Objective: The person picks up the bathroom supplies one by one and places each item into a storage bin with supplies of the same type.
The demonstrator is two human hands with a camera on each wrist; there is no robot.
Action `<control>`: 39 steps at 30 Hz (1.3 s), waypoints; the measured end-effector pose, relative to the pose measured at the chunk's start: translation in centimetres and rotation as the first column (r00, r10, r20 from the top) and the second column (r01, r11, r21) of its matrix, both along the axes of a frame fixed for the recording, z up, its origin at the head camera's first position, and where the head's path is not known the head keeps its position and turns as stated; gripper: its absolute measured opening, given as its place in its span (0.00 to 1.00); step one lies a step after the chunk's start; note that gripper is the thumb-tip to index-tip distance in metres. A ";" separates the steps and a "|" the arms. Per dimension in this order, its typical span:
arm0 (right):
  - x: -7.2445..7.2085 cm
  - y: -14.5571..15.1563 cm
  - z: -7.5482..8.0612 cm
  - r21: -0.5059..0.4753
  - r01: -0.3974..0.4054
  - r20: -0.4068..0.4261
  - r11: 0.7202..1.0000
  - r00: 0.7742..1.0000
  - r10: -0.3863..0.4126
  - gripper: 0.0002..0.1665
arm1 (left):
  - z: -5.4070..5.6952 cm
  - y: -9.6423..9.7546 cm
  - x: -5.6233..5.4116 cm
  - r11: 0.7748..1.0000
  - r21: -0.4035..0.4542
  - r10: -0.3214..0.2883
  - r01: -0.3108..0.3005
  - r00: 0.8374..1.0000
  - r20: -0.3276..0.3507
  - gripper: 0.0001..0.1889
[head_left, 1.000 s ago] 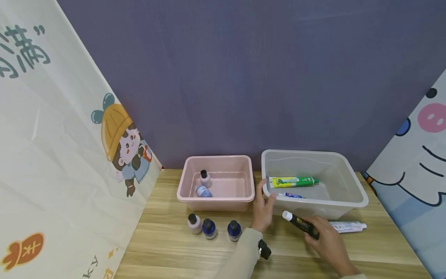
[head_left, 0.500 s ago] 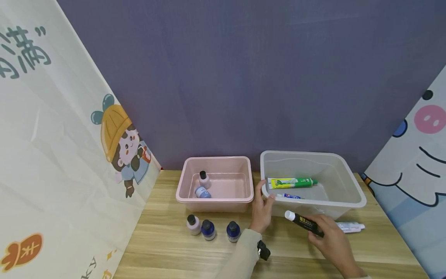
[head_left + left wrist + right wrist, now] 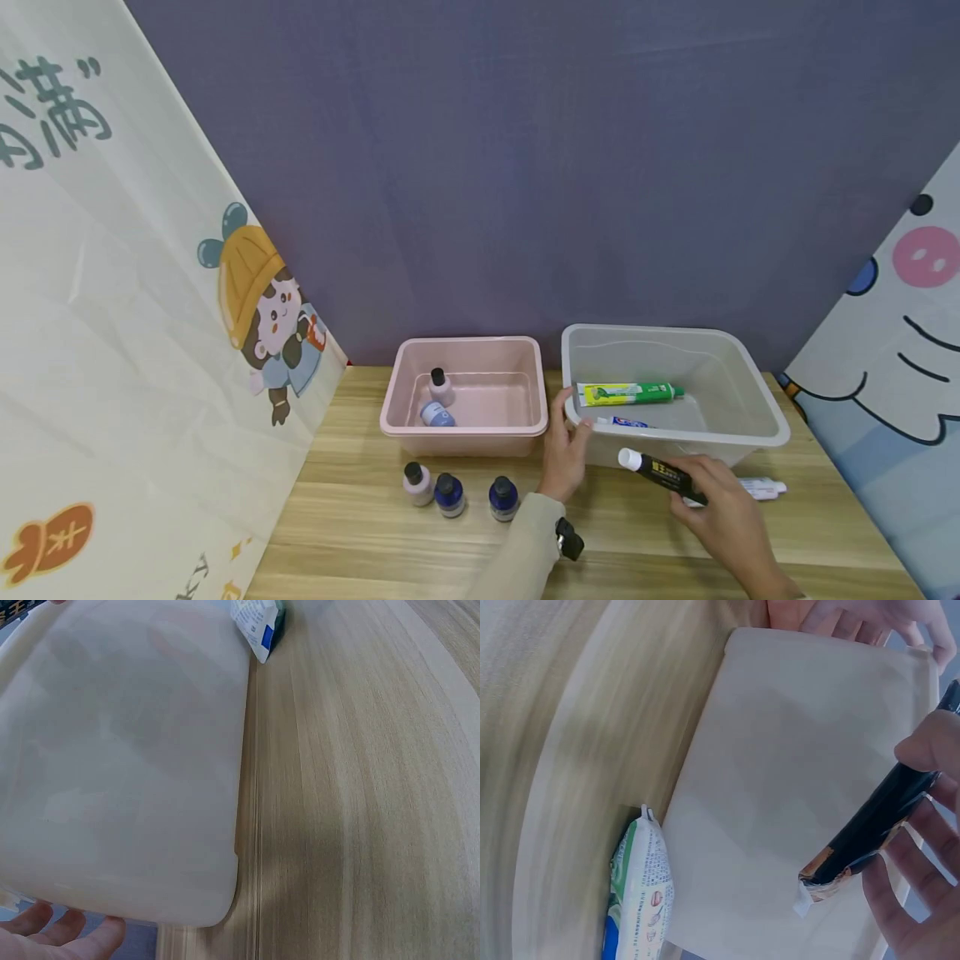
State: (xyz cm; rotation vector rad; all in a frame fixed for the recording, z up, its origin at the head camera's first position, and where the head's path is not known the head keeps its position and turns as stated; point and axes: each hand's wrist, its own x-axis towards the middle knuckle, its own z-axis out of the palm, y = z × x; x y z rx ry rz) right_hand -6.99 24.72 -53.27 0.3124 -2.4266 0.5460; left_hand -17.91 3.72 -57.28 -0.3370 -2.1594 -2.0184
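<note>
My left hand (image 3: 564, 457) grips the front left corner of a whitish plastic bin (image 3: 626, 452), thumb at the front rim and fingers along the left side. In the right wrist view a black toothpaste tube (image 3: 881, 817) lies between the thumb and fingers of my right hand (image 3: 723, 517), tilted, its white cap pointing left in the head view. That hand is just in front of the bin. Inside the bin lie a green and yellow toothpaste tube (image 3: 630, 393) and a blue one (image 3: 628, 422), partly hidden by the front wall. Behind my right hand, a white toothpaste tube (image 3: 765, 488) rests on the table.
A pink bin (image 3: 465, 431) stands left of the whitish one, holding a pale bottle (image 3: 441, 390) and a light-blue one (image 3: 437, 414). In front of it are a pale pink bottle (image 3: 417, 485) and two dark-blue bottles (image 3: 449, 497). A dark partition (image 3: 480, 167) rises behind both bins.
My right hand has shifted slightly right with the black toothpaste tube, covering more of the white tube. My left hand stays at the bin corner.
</note>
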 end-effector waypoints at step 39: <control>-1.0 1.1 4.2 0.021 -0.010 -0.090 1.000 0.996 0.012 0.29 | 0.2 0.0 0.1 1.000 0.009 -0.009 0.008 0.998 0.057 0.30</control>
